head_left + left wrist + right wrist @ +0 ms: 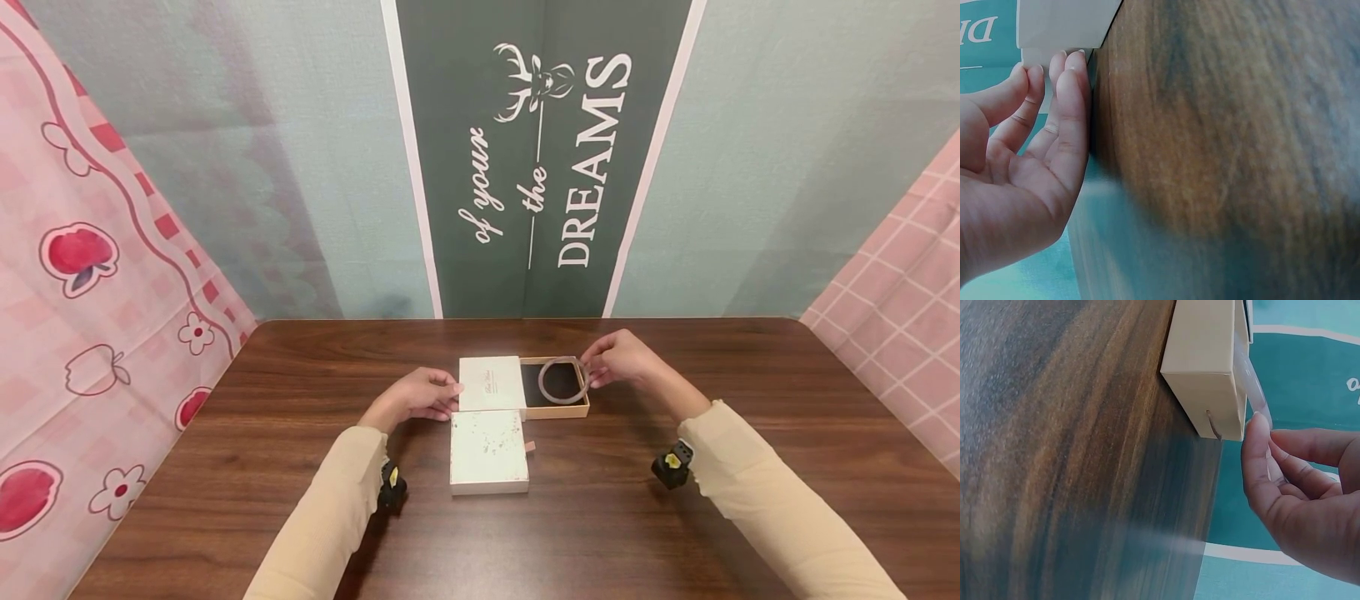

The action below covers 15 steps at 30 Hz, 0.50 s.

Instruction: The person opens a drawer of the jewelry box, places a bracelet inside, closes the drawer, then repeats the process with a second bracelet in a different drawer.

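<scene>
A white gift box has a printed sleeve (489, 383) at its left and a pulled-out drawer (584, 410) with a dark lining at its right. My right hand (621, 359) pinches a pale purplish bangle (543, 379) by its right side between thumb and fingers. The ring lies tilted over the drawer, overlapping its rim; in the right wrist view the bangle (1251, 384) runs along the box's open side. My left hand (422, 393) has its fingertips against the sleeve's left end, fingers fairly straight in the left wrist view.
A second white box (489, 450) with a speckled floral lid and a small pink ribbon tab (530, 447) lies directly in front of the first. Both are on a brown wooden table (600, 533). Behind hangs a green and grey cloth (517, 292) with lettering.
</scene>
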Tool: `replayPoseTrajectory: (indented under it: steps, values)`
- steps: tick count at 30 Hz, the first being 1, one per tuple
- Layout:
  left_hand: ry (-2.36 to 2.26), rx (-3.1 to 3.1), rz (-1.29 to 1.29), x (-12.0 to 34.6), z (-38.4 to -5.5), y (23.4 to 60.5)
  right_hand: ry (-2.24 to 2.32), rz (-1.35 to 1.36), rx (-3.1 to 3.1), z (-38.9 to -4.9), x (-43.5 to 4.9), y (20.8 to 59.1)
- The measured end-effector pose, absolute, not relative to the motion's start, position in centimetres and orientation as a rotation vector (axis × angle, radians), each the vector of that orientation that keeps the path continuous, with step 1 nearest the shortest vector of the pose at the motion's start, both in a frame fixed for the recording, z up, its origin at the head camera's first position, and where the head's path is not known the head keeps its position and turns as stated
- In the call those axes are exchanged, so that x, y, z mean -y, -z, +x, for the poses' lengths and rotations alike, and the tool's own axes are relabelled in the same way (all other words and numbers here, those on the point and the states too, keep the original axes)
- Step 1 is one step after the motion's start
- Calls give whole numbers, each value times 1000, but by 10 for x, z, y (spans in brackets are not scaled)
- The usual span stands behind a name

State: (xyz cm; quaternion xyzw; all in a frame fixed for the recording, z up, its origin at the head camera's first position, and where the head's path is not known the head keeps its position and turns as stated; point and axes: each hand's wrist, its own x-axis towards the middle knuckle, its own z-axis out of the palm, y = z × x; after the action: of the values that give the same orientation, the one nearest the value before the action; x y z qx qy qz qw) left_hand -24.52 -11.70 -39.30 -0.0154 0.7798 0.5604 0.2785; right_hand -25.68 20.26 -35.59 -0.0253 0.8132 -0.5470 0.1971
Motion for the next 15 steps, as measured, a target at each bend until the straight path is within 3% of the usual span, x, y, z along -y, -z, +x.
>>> replayPoseTrajectory:
  steps: [15]
  values:
    - [-1506,-2090,-43,117,-245,394,1571,-72,-2261,-257,-200,362]
